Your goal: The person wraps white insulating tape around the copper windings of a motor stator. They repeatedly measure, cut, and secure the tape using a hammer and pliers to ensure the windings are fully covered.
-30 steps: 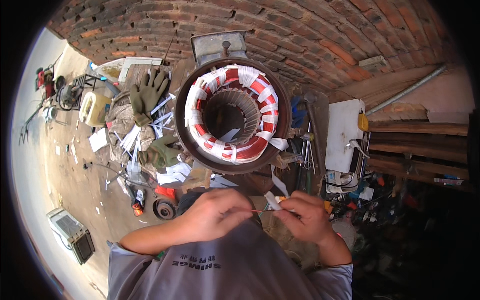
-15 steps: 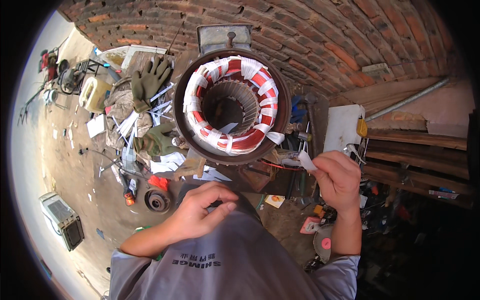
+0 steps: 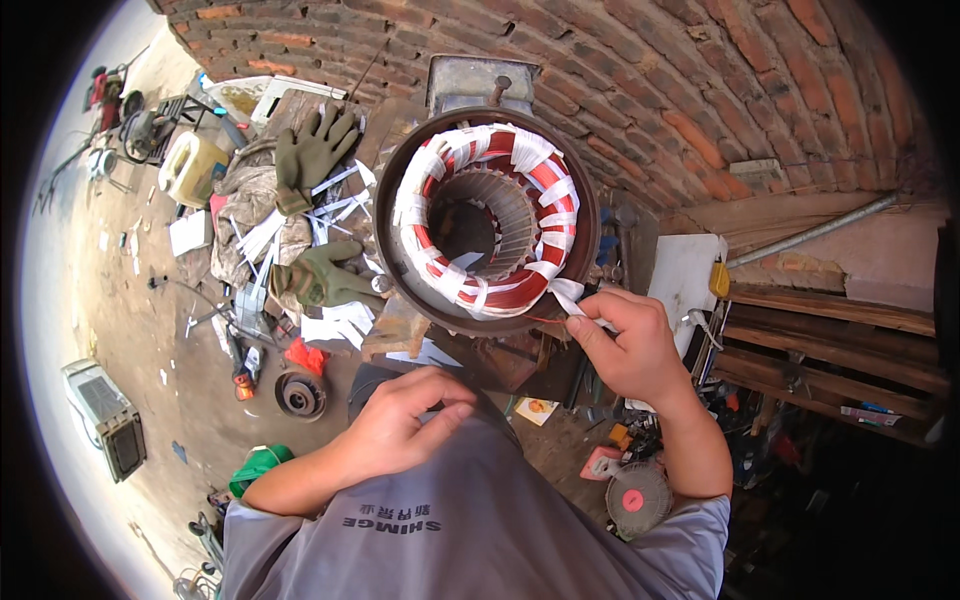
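In front of me stands a motor stator, its round brown housing (image 3: pixel 388 255) facing up. Inside sits a ring of red copper winding (image 3: pixel 508 296), wrapped at intervals with white binding tape (image 3: pixel 537 150). At the ring's near right edge, a loose tail of white tape (image 3: pixel 566 292) comes off the winding. My right hand (image 3: pixel 632 338) pinches this tail between thumb and index finger, just outside the rim. My left hand (image 3: pixel 410 425) hangs before my shirt, away from the stator; its fingers are loosely curled with the thumb apart, and nothing shows in it.
Left of the stator lie green work gloves (image 3: pixel 312 160), white paper strips (image 3: pixel 262 245) and a yellowish jug (image 3: pixel 190 170). A brick wall (image 3: pixel 680 110) rises behind. Wooden planks (image 3: pixel 830 345) and a white board (image 3: pixel 685 268) are at right. A round flanged part (image 3: pixel 300 396) lies on the floor.
My right hand has moved left and slightly up toward the stator rim, bringing the tape tail close to the winding. The view has shifted a little; my left hand keeps its pose.
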### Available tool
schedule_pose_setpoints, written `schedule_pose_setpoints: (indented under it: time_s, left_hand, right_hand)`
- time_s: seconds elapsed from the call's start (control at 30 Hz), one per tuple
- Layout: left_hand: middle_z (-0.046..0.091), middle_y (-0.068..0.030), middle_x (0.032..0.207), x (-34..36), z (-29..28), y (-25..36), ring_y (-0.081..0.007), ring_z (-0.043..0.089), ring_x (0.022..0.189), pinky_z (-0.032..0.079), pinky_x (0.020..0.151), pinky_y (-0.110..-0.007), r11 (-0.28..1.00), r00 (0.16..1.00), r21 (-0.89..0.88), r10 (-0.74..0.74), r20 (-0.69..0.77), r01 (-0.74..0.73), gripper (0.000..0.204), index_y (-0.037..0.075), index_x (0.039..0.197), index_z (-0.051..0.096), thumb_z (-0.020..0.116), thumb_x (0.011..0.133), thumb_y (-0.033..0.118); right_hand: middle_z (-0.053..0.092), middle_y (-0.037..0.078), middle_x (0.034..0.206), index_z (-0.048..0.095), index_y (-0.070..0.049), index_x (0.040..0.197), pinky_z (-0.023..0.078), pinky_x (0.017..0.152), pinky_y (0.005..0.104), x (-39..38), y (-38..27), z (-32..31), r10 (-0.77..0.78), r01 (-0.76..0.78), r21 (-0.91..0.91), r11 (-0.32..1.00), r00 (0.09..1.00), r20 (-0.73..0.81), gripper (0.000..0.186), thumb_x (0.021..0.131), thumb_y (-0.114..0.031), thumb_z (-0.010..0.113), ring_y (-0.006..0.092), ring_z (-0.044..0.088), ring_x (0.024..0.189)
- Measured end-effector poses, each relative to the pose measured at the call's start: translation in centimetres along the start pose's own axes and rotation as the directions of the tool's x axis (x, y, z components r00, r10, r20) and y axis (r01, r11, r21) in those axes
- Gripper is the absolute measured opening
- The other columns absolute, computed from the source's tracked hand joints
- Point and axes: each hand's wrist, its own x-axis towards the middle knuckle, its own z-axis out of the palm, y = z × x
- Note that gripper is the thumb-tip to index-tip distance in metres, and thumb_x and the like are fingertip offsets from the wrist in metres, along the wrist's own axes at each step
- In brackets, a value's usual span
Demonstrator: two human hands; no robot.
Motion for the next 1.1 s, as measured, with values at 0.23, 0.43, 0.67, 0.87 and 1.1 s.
schedule_pose_setpoints:
  time_s: [0.23,0.43,0.67,0.87,1.1]
  left_hand:
    - [0.067,-0.0131,0.094,0.5,0.2,-0.4,-0.0313,0.069,0.084,0.056,0.073,-0.039,0.996,0.998,0.059,0.063,0.013,-0.064,0.014,0.002,0.104,0.07,0.07,0.092,0.007]
    - [0.067,-0.0132,0.093,0.7,0.0,-0.1,-0.0318,0.069,0.084,0.056,0.073,-0.039,0.994,0.998,0.09,0.051,0.037,-0.055,0.014,0.002,0.104,0.07,0.07,0.091,0.008]
    - [0.067,-0.014,0.092,0.3,0.0,-0.7,-0.0338,0.069,0.084,0.056,0.073,-0.041,0.99,0.999,0.131,0.039,0.028,-0.042,0.013,0.002,0.103,0.07,0.07,0.092,0.009]
    - [0.069,-0.0139,0.094,0.6,0.3,-0.2,-0.032,0.069,0.084,0.056,0.073,-0.039,0.985,0.996,0.16,0.049,0.071,-0.06,0.012,0.0,0.102,0.071,0.071,0.092,0.007]
    - [0.068,-0.0136,0.094,0.5,0.5,-0.6,-0.0327,0.069,0.083,0.056,0.073,-0.04,0.98,0.996,0.184,0.061,0.063,-0.071,0.013,0.001,0.103,0.072,0.071,0.092,0.009]
  right_hand:
    - [0.064,-0.002,0.069,0.069,0.003,0.085,0.047,0.06,0.0286,1.1,-1.2,-1.8,0.378,-0.465,0.386,0.797,0.882,0.282,0.023,0.095,-0.018,0.069,0.006,0.057,0.069]
    - [0.063,-0.003,0.071,0.07,0.003,0.093,0.045,0.058,0.0254,1.1,-0.5,-1.5,0.43,-0.602,0.521,0.605,0.798,0.423,0.019,0.096,-0.016,0.068,0.0068,0.056,0.068]
    - [0.063,0.009,0.081,0.068,0.004,0.095,0.048,0.061,0.0296,-1.1,-2.5,-1.0,0.015,-0.038,0.259,0.965,0.996,0.088,0.012,0.096,-0.009,0.068,0.0156,0.06,0.067]
    - [0.065,0.008,0.079,0.069,0.003,0.094,0.048,0.064,0.0318,-0.3,-2.1,1.3,0.119,-0.141,0.226,0.964,0.987,0.106,0.011,0.092,-0.007,0.071,0.0183,0.061,0.068]
    - [0.058,0.013,0.074,0.063,-0.001,0.087,0.049,0.054,0.0426,-0.6,-5.8,-0.2,-0.152,0.166,-0.251,0.954,0.986,0.074,0.012,0.089,-0.009,0.072,0.0357,0.061,0.061]
